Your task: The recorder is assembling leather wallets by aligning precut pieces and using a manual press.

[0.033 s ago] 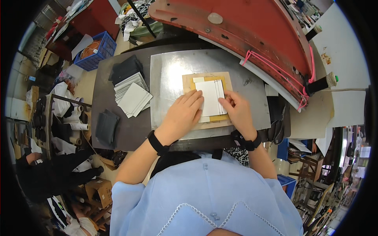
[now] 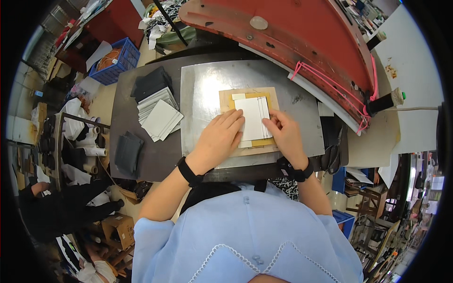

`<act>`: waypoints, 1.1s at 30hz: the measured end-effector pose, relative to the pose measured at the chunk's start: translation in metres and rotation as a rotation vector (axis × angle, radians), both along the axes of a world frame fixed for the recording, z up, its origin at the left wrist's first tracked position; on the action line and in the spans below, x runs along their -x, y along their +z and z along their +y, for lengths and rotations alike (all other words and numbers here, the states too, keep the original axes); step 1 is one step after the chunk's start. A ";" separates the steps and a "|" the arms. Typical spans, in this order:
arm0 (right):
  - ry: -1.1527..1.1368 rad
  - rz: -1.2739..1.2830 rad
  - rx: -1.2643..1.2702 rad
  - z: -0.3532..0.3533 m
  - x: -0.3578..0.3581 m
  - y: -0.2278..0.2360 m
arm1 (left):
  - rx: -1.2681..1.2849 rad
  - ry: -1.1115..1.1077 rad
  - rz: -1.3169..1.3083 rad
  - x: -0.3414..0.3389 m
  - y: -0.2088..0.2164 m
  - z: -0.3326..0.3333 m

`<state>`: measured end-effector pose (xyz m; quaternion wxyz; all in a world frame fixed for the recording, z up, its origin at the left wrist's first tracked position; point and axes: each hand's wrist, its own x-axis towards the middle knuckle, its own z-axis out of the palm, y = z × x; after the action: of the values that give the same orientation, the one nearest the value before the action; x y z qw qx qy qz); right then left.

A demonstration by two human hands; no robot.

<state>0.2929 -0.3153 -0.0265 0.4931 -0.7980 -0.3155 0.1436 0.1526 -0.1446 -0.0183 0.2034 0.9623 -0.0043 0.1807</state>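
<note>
A white rectangular piece with dark lines along its right side lies on a yellow layer over a light wooden board. My left hand rests on the piece's left edge, fingers stretched out and lying flat. At the right edge, my right hand presses its thumb on the piece, with the other fingers curled beside it. Whether those fingers reach beneath the piece is hidden. A narrow pale strip shows below the piece, by the left fingertips.
The board lies on a metal plate on the dark table. Left of it are a stack of white pieces and dark pieces. A red machine part overhangs the far right. Scissors lie at right.
</note>
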 end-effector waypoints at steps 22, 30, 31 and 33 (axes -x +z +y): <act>0.023 -0.173 0.036 0.001 0.000 0.000 | 0.144 -0.115 0.113 -0.009 0.002 0.024; 0.017 -0.173 0.027 0.001 0.002 0.001 | 0.032 -0.158 0.045 -0.009 0.003 0.021; 0.015 -0.180 0.031 0.001 0.002 0.001 | 0.038 -0.153 0.050 -0.008 0.003 0.020; 0.028 -0.197 0.035 0.001 0.000 0.001 | 0.048 -0.140 0.058 -0.007 0.004 0.018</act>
<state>0.2929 -0.3143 -0.0257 0.4434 -0.8123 -0.3711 0.0768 0.1599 -0.1263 -0.0148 0.2385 0.9593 -0.0614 0.1381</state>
